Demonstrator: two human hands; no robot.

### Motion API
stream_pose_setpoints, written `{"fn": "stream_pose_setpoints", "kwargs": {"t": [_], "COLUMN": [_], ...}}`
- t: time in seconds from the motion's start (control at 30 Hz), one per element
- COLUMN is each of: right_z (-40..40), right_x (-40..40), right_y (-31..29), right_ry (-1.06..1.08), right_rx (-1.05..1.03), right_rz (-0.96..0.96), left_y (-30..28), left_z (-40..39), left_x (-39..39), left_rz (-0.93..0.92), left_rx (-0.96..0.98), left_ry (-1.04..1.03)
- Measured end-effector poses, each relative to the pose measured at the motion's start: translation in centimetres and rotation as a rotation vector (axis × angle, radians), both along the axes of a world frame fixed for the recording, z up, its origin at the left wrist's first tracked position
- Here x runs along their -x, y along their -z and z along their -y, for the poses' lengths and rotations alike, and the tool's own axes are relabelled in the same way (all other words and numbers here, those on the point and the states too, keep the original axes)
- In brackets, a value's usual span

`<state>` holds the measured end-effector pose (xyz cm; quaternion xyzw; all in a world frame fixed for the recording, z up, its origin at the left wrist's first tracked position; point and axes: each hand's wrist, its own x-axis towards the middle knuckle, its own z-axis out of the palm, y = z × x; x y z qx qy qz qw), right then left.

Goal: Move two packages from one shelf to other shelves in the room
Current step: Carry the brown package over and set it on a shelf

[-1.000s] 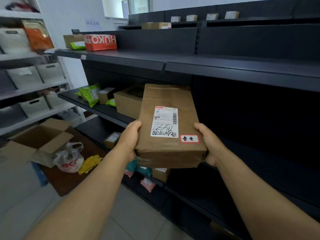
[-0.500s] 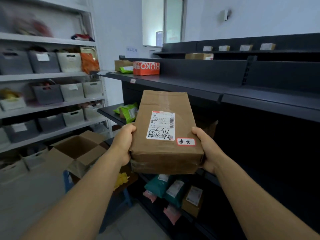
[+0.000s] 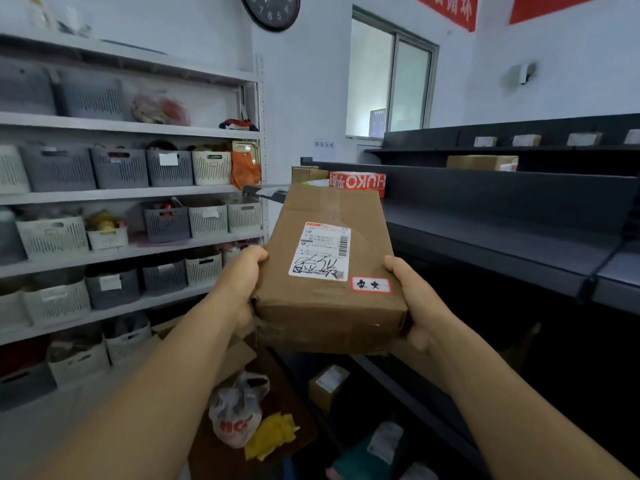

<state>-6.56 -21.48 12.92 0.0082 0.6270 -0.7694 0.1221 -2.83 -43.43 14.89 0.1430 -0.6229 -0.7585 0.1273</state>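
Between the white basket-lined racking on the left and the dark metal shelving [image 3: 502, 244] on the right, a rectangular brown cardboard package [image 3: 329, 271] is carried at chest height, clear of every shelf. It carries a white printed shipping label [image 3: 320, 251] with handwriting and a small red-bordered sticker [image 3: 370, 284] near its front right corner. The left hand [image 3: 242, 275] clamps the package's left edge, thumb on top and the other digits out of sight beneath. The right hand [image 3: 412, 296] grips the near right corner in the same way, thumb over the top edge. Both holds appear firm; the package sits roughly level, tilted slightly toward the wearer.

Assessment: the step in hand is the carry to a destination shelf. The nearest free surface is the dark shelf board to the right, bare along its visible length. A red carton printed HUKO [image 3: 358, 183] sits at its far left end, just behind the package in view.

Recommendations: keep both hands on opposite edges until the package's far edge rests on the board, then slide it inward rather than dropping it. Approach above the shelf lip to avoid catching the front edge. Leave the label facing up and legible. Mind the footing: a white plastic bag [image 3: 235, 414] and a crumpled yellow item [image 3: 273, 434] lie on the floor below.
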Motion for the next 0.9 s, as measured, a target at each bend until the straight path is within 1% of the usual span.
{"fn": "stream_pose_setpoints", "kwargs": {"t": [0.13,0.27,0.53,0.7,0.9], "right_z": [0.5,0.6,0.1,0.6,2.5], "right_x": [4.7,8.6,15.0,18.4,23.0], "right_y": [-3.5,-6.5,-10.3,-11.8,-13.5], "right_ry": [0.018,0.083,0.23,0.338,0.472], "right_rx": [-0.018,-0.024,-0.04,0.0,0.063], "right_rz": [-0.067,-0.11,-0.128,-0.165,-0.231], "left_y": [-2.9,-5.3,-8.1,-9.9,-12.5], "left_z": [0.9,0.7,-0.1,0.3,2.3], "left_x": [4.9,9.4,18.4,23.7,30.0], "left_rz": [-0.113,-0.237,-0.333,-0.371,-0.391], "left_rx": [-0.006,-0.006,0.012,0.148,0.246], "left_ry": [0.007,0.11,0.209,0.41,0.499]}}
